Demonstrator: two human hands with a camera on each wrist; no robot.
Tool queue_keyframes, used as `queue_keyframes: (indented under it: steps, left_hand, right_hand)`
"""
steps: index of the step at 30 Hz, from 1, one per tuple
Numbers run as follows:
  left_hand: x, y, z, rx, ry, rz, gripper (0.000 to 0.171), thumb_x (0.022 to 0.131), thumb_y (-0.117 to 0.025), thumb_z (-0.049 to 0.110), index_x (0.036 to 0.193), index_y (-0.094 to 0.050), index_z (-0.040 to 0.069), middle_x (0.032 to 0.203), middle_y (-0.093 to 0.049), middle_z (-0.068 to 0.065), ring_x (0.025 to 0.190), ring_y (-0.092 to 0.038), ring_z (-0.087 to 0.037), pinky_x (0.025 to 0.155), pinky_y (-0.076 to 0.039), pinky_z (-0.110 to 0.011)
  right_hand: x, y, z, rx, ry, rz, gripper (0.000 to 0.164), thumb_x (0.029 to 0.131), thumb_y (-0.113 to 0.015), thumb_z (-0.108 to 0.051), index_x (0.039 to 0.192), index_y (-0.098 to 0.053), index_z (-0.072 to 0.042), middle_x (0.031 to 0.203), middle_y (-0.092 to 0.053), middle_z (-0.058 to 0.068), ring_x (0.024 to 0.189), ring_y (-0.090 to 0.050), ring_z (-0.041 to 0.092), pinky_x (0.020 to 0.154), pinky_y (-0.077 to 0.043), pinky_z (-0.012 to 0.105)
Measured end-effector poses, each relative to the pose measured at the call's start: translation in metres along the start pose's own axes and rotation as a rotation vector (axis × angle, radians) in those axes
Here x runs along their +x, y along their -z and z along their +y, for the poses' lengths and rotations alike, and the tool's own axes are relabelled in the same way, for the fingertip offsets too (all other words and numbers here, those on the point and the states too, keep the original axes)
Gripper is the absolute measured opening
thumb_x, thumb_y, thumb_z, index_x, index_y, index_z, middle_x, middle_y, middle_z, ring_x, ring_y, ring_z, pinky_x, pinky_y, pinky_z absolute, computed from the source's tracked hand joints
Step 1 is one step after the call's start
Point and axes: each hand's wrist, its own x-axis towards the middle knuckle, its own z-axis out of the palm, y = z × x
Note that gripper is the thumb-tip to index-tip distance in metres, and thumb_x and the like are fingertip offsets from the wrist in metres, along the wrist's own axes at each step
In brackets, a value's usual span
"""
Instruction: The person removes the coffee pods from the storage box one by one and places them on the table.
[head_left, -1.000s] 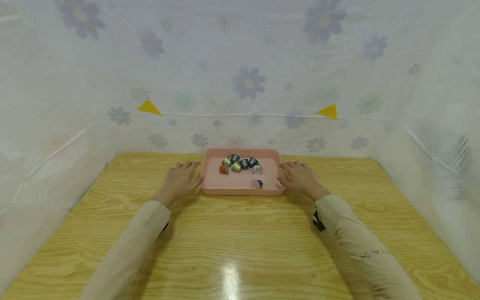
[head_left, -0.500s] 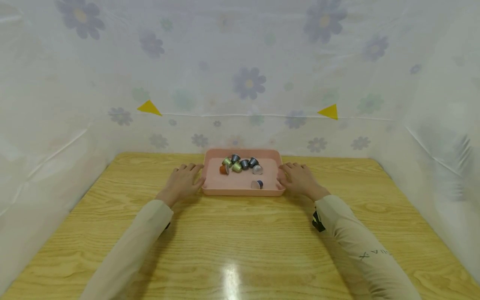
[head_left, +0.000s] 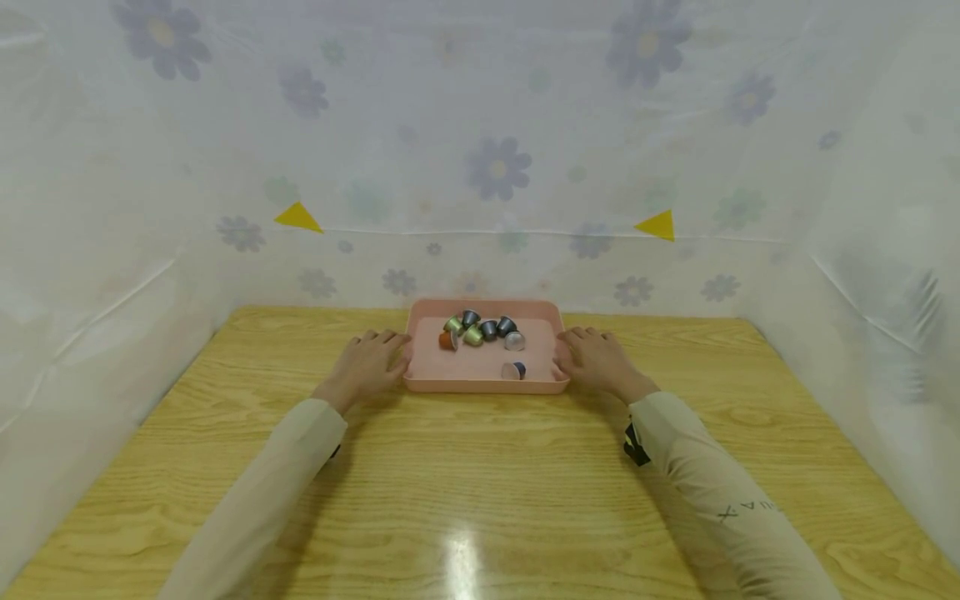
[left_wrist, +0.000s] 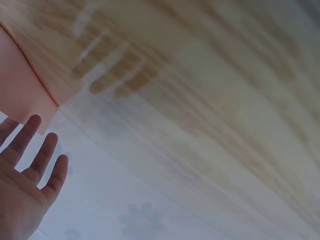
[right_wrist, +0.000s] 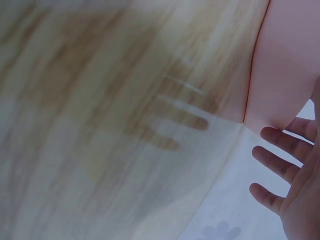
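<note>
A shallow pink tray (head_left: pixel 450 367) sits on the table between my two hands. My left hand (head_left: pixel 367 367) is at its left side, fingertips right at the rim. My right hand (head_left: pixel 597 358) mirrors it at the right side, thumb and fingers along the wall. Both wrist views show the left fingers (left_wrist: pixel 45 152) and right fingers (right_wrist: pixel 274 162) spread and fairly straight against the tray's outer side. Inside lie several coffee capsules: an orange one (head_left: pixel 447 340), two green, some dark grey and a silver one (head_left: pixel 514 340). A blue capsule (head_left: pixel 519 370) lies apart near the front wall.
The wood-grain table (head_left: pixel 480 467) is glossy and reflects the hands in the wrist views. A flower-patterned curtain (head_left: pixel 480 100) encloses the back and sides, close behind the tray. Two yellow triangles (head_left: pixel 298 217) mark the back curtain.
My left hand has moved slightly right, up against the tray's left side. The right hand and the capsules have stayed about where they were.
</note>
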Motion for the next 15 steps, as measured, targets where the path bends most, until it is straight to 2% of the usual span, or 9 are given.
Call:
queue_keyframes:
  steps: [9,15]
  left_hand:
    - [-0.0006,0.0,-0.0001,-0.006,-0.02,0.003,0.046,0.096,-0.035,0.036,0.133,-0.047,0.011,0.133,-0.048,-0.011,0.121,-0.043,-0.04,0.096,-0.033,-0.058]
    - [-0.0022,0.0,0.0003,-0.007,-0.06,0.042,0.045,0.095,-0.038,0.034,0.13,-0.049,0.008,0.13,-0.05,-0.012,0.114,-0.047,-0.039,0.091,-0.037,-0.057]
  right_hand:
    - [-0.0007,0.0,0.0006,0.003,0.004,-0.011,0.05,0.092,-0.046,-0.039,0.13,-0.049,-0.006,0.13,-0.051,0.014,0.117,-0.047,0.037,0.092,-0.036,0.058]
    - [-0.0016,-0.0009,0.0015,-0.008,0.009,-0.009,0.051,0.091,-0.047,-0.041,0.129,-0.05,-0.007,0.129,-0.051,0.014,0.115,-0.049,0.036,0.091,-0.038,0.057]
